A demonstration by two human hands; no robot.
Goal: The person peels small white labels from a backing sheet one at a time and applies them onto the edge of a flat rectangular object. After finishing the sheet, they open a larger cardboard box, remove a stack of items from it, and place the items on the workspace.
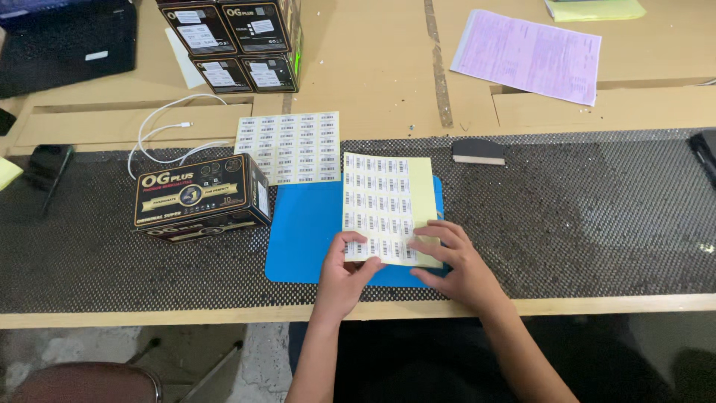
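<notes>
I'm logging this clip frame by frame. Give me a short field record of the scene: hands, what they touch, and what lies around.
left hand: thumb on a label at the bottom edge of the yellow label sheet
right hand: fingers flat on the sheet's lower right corner
under sheet: blue mat
left of mat: black printed box, white cable
behind: second label sheet, stacked black boxes, pink paper
surface: black mesh liner

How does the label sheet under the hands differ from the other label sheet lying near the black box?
The near label sheet has a bare yellow strip on its right; the far label sheet is fully covered. The near one lies on the blue mat, held by the left hand and right hand; the far one lies untouched, mostly on cardboard. Both carry small barcode labels in rows.
</notes>
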